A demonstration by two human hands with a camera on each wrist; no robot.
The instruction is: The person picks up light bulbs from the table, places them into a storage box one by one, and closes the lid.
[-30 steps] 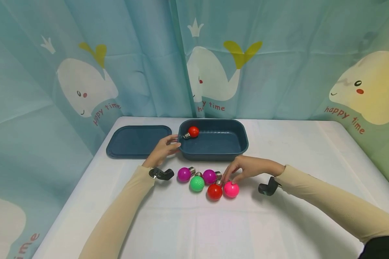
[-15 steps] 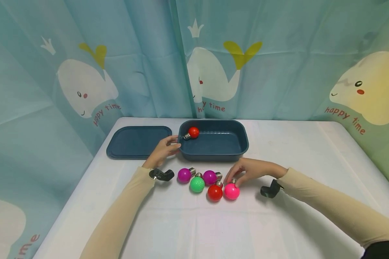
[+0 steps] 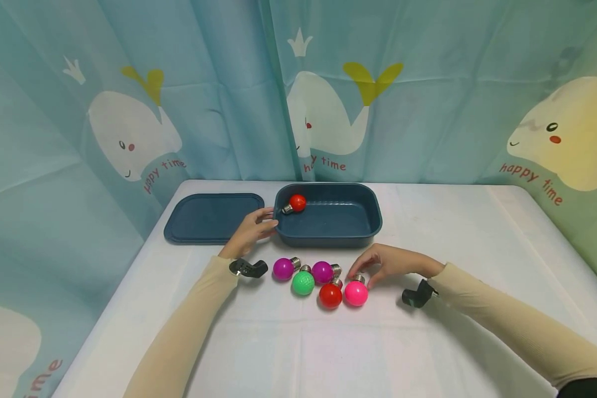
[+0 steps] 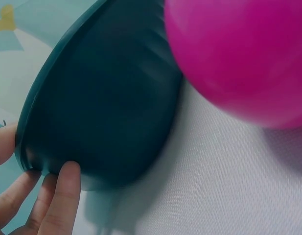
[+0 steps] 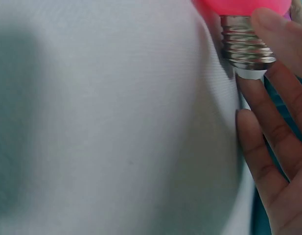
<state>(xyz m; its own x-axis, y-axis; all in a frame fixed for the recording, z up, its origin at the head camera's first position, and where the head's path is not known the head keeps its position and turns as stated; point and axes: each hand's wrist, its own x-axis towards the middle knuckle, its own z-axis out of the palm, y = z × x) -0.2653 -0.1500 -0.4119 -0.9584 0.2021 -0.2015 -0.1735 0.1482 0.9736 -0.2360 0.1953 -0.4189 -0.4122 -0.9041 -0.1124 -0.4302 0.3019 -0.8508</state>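
My left hand point(image 3: 251, 229) holds the left front corner of a dark blue box point(image 3: 325, 242), its fingers and thumb against the wall and rim. A red light bulb point(image 3: 297, 202) lies inside the box at the left. My right hand point(image 3: 385, 261) is around the metal base of a pink light bulb point(image 3: 356, 293), thumb and fingers spread on either side. In the right wrist view the thumb overlaps the screw base point(image 5: 246, 44); contact cannot be made out. Left of it lie a red bulb point(image 3: 330, 296), a green bulb point(image 3: 303, 283) and two purple bulbs point(image 3: 283, 269).
A dark blue lid point(image 3: 211, 218) lies flat left of the box on the white table point(image 3: 298, 354). A whale-print curtain point(image 3: 239, 83) hangs behind and along the sides.
My right hand has shifted slightly right, and its thumb and fingers have spread, so the pink bulb's base shows between them. The left hand keeps its place at the box.
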